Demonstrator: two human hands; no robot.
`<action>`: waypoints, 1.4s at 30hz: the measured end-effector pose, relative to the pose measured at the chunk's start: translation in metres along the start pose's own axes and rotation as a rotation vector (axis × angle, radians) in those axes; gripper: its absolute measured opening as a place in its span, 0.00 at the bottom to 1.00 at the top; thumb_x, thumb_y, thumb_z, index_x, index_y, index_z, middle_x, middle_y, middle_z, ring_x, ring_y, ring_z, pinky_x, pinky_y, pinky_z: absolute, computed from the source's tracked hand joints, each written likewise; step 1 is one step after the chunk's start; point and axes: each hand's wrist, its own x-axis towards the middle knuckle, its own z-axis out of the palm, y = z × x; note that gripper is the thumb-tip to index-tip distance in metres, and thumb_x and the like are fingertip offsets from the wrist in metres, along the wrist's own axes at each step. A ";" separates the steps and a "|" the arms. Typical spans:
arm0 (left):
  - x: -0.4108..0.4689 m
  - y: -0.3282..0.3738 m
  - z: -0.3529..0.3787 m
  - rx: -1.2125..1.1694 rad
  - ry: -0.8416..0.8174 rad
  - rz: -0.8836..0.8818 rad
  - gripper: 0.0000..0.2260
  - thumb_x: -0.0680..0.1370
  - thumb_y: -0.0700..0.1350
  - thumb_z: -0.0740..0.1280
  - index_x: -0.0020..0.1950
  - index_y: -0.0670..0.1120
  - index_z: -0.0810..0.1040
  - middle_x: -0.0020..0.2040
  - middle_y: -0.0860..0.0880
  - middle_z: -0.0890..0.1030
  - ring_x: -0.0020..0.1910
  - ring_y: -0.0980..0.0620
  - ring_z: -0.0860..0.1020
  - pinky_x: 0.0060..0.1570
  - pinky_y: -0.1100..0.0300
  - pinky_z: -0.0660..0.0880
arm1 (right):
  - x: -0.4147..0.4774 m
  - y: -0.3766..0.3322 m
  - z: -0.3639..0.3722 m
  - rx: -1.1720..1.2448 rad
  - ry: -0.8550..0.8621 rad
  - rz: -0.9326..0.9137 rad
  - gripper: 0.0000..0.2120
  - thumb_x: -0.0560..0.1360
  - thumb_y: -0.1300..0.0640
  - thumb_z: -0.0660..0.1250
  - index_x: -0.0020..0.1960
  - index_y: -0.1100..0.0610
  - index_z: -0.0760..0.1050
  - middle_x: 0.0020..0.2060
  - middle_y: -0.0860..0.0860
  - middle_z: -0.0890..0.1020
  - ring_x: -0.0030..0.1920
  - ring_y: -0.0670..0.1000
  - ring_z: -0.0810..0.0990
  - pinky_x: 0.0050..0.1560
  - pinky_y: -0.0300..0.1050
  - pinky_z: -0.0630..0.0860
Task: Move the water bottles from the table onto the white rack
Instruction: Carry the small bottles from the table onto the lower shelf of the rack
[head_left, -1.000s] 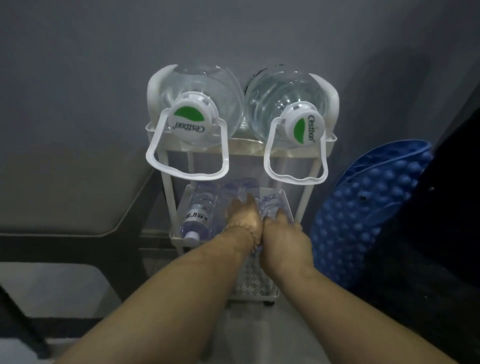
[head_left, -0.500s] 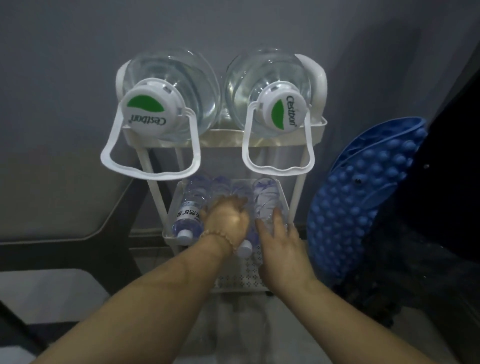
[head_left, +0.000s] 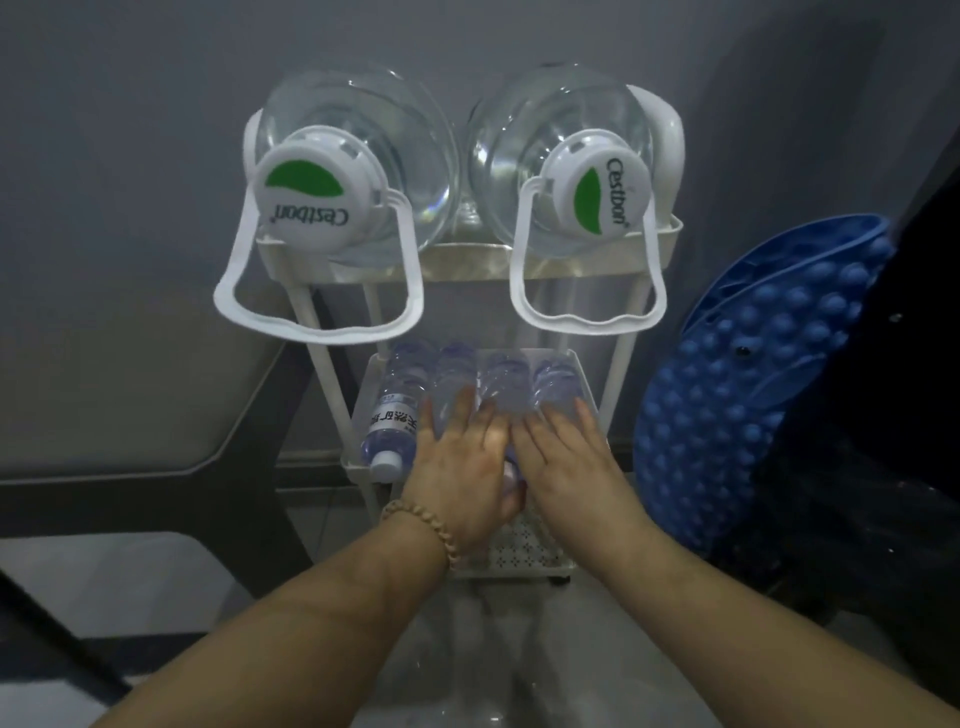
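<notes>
– Looking down at the white rack (head_left: 467, 265), and the action is all on the middle shelf (head_left: 358, 439): four small water bottles (head_left: 501, 374) lie side by side there, caps toward the camera.

– And both hands are on them. The left hand (head_left: 462, 467) lies flat with its fingers straight, spread over the second bottle from the left. It grips nothing.

– Same story on the other side. The right hand (head_left: 563, 467) is flat and open, with its fingers resting over the two bottles on the right. The two hands sit just beside each other, thumbs nearly touching.

– The leftmost bottle (head_left: 395, 415) is uncovered, label up, and its white cap reaches the shelf's front rim. A pale cap peeks out between the hands too.

– There's a beaded bracelet (head_left: 421, 525) on the left wrist.

– Up top, two big clear jugs (head_left: 363, 156) lie on their sides on the upper shelf, next to each other. Their white caps (head_left: 311, 197) with the green mark face forward, and their white carry handles (head_left: 311, 332) hang down over the rim.

– Below the hands the perforated bottom shelf (head_left: 524, 545) shows. What sits on it, I can't tell.

– To the right of the rack, a blue nubbed mat (head_left: 753, 395) stands on edge, near the rack's right post.
</notes>
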 end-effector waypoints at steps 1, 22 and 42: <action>0.001 0.001 0.000 0.022 0.009 -0.008 0.31 0.72 0.60 0.60 0.71 0.45 0.65 0.71 0.47 0.68 0.75 0.45 0.55 0.68 0.35 0.44 | 0.001 0.003 0.002 -0.043 -0.019 -0.010 0.25 0.71 0.58 0.62 0.67 0.65 0.71 0.61 0.60 0.77 0.65 0.62 0.72 0.68 0.64 0.55; 0.018 0.013 0.018 0.131 -0.070 -0.140 0.33 0.77 0.62 0.54 0.73 0.41 0.55 0.68 0.41 0.68 0.65 0.41 0.66 0.55 0.38 0.68 | 0.022 0.023 0.028 -0.197 0.002 0.011 0.25 0.72 0.50 0.60 0.67 0.56 0.72 0.66 0.56 0.75 0.66 0.66 0.70 0.67 0.68 0.55; 0.009 0.012 0.027 0.169 -0.007 -0.173 0.28 0.76 0.56 0.58 0.72 0.44 0.56 0.65 0.43 0.71 0.62 0.43 0.68 0.53 0.42 0.69 | 0.013 0.035 0.015 -0.234 -0.078 -0.199 0.22 0.71 0.62 0.60 0.64 0.62 0.73 0.59 0.58 0.77 0.62 0.64 0.73 0.61 0.58 0.73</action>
